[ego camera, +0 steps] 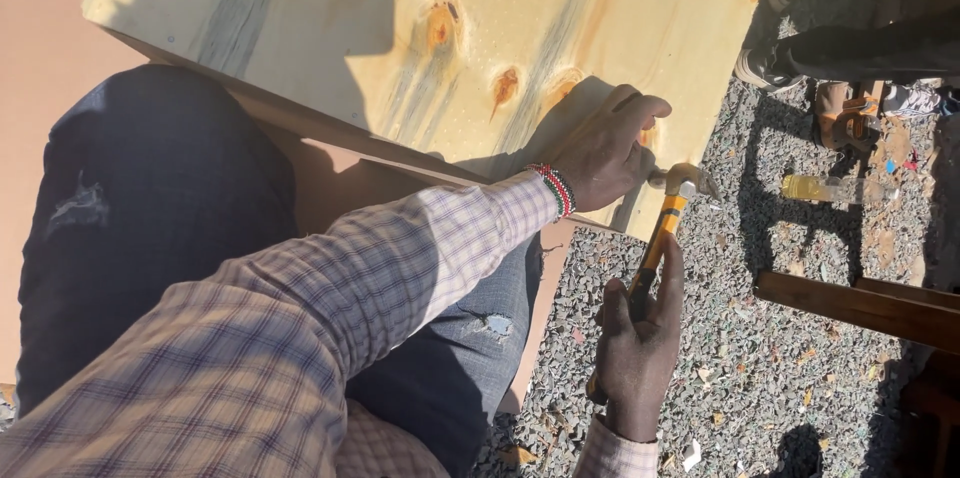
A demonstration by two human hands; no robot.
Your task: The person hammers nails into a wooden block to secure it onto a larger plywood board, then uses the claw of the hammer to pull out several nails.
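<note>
My left hand (605, 150): fingers curled and pressed onto the lower right corner of the plywood sheet (430, 28), thumb and fingertips bunched at the panel's edge just beside the hammer head; whether they pinch a nail there I cannot tell, the spot is too small and partly shaded. Beaded bracelet (555, 190) in red, white and dark bands at that wrist, with a pale plaid sleeve (330, 308) running back toward me. My right hand (640, 348): closed in a full grip round the lower part of the hammer handle, thumb laid along the shaft. From the left of the view: my knee in dark jeans (150, 208), bent up under the sheet, a small frayed tear in the cloth. Next, the plywood sheet, pale with orange knots and bluish grain streaks, tilted across my lap, its underside frame edge showing brown below it and a shadow falling on its upper left. Next, the hammer (665, 228): claw type, yellow and black handle, metal head meeting the panel's lower right corner, close against my left hand. Below and to the right, grey gravel ground (770, 368) strewn with wood chips. At far right, a dark wooden beam (860, 306) lying on the gravel, well apart from the hammer. Top right, another person's shoe (765, 68) beside the sheet's edge.
</note>
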